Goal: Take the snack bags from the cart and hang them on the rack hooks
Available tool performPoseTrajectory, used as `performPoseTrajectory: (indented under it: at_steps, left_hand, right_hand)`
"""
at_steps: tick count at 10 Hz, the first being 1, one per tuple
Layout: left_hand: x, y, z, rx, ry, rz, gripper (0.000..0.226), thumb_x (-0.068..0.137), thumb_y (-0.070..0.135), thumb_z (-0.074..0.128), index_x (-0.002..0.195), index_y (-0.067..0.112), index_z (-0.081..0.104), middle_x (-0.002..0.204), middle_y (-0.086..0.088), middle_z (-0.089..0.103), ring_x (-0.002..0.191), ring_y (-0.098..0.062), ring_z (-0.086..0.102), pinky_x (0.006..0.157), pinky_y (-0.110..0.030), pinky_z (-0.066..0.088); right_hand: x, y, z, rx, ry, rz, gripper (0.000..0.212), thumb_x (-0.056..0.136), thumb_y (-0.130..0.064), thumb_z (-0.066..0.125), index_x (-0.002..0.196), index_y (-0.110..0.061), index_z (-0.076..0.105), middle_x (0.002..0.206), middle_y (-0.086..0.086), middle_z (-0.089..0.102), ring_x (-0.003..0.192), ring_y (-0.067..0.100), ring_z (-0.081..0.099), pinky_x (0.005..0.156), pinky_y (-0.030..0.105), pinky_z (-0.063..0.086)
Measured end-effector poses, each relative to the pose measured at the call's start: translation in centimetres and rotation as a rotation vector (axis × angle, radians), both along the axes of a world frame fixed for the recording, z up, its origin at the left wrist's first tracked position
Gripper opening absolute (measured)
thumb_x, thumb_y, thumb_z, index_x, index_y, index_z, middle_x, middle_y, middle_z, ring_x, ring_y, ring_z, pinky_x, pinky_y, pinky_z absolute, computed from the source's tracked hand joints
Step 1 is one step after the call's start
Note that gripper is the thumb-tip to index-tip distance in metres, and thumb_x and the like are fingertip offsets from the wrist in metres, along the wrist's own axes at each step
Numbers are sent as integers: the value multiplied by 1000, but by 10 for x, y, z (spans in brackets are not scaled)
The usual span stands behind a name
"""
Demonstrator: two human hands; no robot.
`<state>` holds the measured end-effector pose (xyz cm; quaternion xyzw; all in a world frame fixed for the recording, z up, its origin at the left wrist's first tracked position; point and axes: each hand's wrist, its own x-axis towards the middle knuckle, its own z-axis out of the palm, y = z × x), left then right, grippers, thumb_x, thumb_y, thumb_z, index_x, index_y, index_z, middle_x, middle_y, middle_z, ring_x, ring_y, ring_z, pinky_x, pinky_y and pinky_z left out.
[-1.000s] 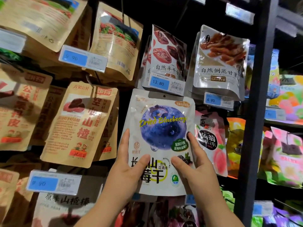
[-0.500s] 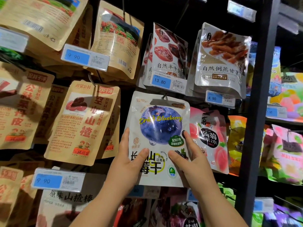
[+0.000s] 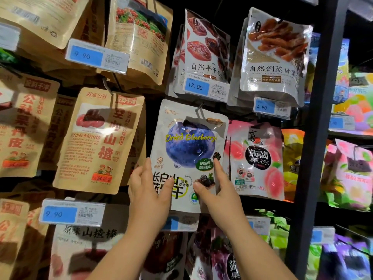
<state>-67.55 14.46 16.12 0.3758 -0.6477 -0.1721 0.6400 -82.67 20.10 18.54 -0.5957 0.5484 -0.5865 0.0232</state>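
The blueberry bag (image 3: 187, 150) sits between both hands, its top above the fingertips at a thin metal hook (image 3: 199, 109). The left hand (image 3: 147, 190) pinches the lower left edge and the right hand (image 3: 219, 191) the lower right, thumbs on the front. The pouch is flat, glossy and rectangular with rounded corners.

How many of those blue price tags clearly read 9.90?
2. One upper left, under the brown bags; one lower left, beside the left hand gripping the blueberry bag. Other tags are blurred or partly hidden.
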Motion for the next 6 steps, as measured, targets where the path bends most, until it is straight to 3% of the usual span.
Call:
performPoseTrajectory:
  at_steps: [1, 2, 3, 4, 5, 6]
  left_hand:
    - [-2, 3, -3, -10, 0, 10, 72, 90, 36, 59, 151, 21, 23, 146, -10, 27, 137, -22, 19, 111, -34, 17]
    - [-6, 5, -5, -14, 9, 35, 76, 90, 40, 59, 151, 12, 23, 146, -15, 28, 136, -28, 22, 111, -35, 16]
    - [-10, 5, -9, -13, 10, 54, 77, 90, 40, 59, 151, 10, 22, 147, -18, 27, 137, -31, 21, 112, -38, 14]
    - [-12, 10, -9, -11, 24, 81, 75, 90, 37, 61, 151, 12, 23, 147, -19, 26, 136, -33, 21, 112, -41, 15]
    - [-14, 14, -7, -80, 6, 125, 78, 82, 44, 53, 147, 6, 30, 142, -22, 32, 131, -38, 28, 109, -47, 21]
    - [-16, 23, -4, -130, -16, 212, 74, 80, 39, 56, 143, 6, 37, 142, -20, 36, 131, -39, 31, 108, -52, 22]
  right_hand:
    - [-1, 3, -10, -2, -2, -14, 72, 86, -33, 70, 132, -64, 24, 120, -36, 40, 112, -15, 39, 92, 10, 31]
    - [-3, 6, -16, 25, 7, -35, 73, 88, -31, 68, 140, -56, 24, 123, -31, 41, 117, -11, 38, 88, 2, 30]
    - [-6, 7, -22, 57, 37, -70, 74, 88, -37, 67, 148, -46, 25, 137, -17, 41, 130, 0, 36, 104, 20, 31]
    - [-8, 13, -28, 89, 26, -103, 72, 88, -41, 67, 148, -46, 28, 144, -9, 42, 130, 4, 39, 107, 27, 34]
    - [-11, 21, -31, 130, 20, -139, 69, 87, -45, 65, 146, -48, 31, 136, -7, 46, 116, 12, 54, 101, 32, 45]
    - [-12, 33, -31, 144, 28, -155, 58, 89, -47, 63, 142, -44, 41, 131, -10, 49, 96, 4, 59, 90, 31, 52]
